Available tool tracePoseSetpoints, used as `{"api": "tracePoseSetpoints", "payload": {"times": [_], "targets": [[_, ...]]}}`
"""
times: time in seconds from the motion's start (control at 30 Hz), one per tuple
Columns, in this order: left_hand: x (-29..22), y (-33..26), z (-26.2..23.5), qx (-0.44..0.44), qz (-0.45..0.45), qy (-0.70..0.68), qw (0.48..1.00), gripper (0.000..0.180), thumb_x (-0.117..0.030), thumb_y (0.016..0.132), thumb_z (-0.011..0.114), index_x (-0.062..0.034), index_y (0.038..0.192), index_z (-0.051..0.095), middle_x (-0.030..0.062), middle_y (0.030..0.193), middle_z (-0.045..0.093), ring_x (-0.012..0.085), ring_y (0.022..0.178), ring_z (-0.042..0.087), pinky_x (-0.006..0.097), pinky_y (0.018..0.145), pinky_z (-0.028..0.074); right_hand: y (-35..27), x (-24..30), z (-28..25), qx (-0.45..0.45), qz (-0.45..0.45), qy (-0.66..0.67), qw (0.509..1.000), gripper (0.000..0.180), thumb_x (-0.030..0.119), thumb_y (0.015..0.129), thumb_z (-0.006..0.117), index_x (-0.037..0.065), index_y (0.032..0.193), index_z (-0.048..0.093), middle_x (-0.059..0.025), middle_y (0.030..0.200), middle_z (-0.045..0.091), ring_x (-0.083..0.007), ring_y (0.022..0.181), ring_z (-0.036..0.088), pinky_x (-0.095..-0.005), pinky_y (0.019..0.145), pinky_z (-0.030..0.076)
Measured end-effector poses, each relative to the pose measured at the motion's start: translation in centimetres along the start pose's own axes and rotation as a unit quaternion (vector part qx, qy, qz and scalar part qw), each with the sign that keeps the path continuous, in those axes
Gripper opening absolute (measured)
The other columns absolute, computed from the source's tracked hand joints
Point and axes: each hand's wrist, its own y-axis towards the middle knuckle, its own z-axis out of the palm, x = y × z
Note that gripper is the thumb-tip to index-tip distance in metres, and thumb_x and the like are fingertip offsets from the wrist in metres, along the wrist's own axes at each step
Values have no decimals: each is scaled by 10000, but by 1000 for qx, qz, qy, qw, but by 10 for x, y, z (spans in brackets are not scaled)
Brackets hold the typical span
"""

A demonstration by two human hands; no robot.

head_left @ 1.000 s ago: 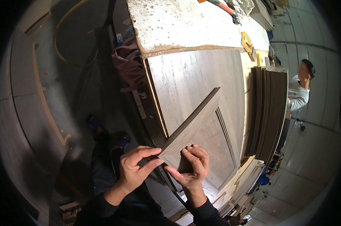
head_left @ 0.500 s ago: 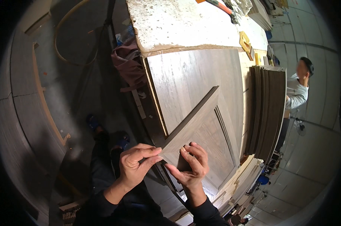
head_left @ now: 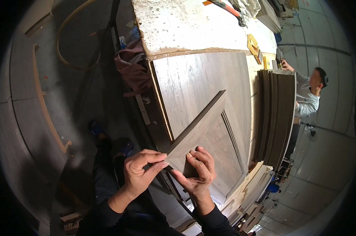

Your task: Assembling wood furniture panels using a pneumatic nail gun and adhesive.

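I hold a long wood-grain strip by its near, pointed end, and it reaches diagonally up to the right over a large grey-brown wood-grain panel. My left hand pinches the strip's near corner between thumb and fingers. My right hand grips the same end from below and behind, fingers curled over its edge. A grooved moulding line runs along the panel beside the strip.
A stack of dark boards stands on edge at the right, with another person behind it. A pale dusty worktop lies beyond the panel. Dark cloth hangs at the bench's left edge. Light wood pieces are piled at lower right.
Both hands have shifted slightly on the strip's near end. The strip keeps its diagonal position over the panel.
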Motion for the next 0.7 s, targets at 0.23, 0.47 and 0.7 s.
{"api": "tracePoseSetpoints", "payload": {"times": [0.23,0.47,0.7], "targets": [[-1,-7,3,3,-54,-47,997,260,10,710,751,0,948,647,123,900,669,175,799,659,249,684,519,2,0,-2,3,49,68,996,728,342,581,850,45,1177,558,-223,1299,399,-352,1211,422,-433,965,392],[0,-1,-1,8,-16,21,1000,241,-10,713,756,-9,926,643,112,875,667,179,758,653,261,664,515,23,-4,-7,136,-2,-47,990,716,497,631,741,147,1231,570,-206,1392,357,-367,1295,304,-468,1039,215],[-3,-4,5,-28,-3,40,999,178,-1,720,741,-10,869,645,112,843,668,213,760,655,282,691,509,26,-3,-8,103,-10,-33,994,679,486,611,721,181,1205,596,-156,1397,386,-332,1298,307,-450,1027,202]]}}
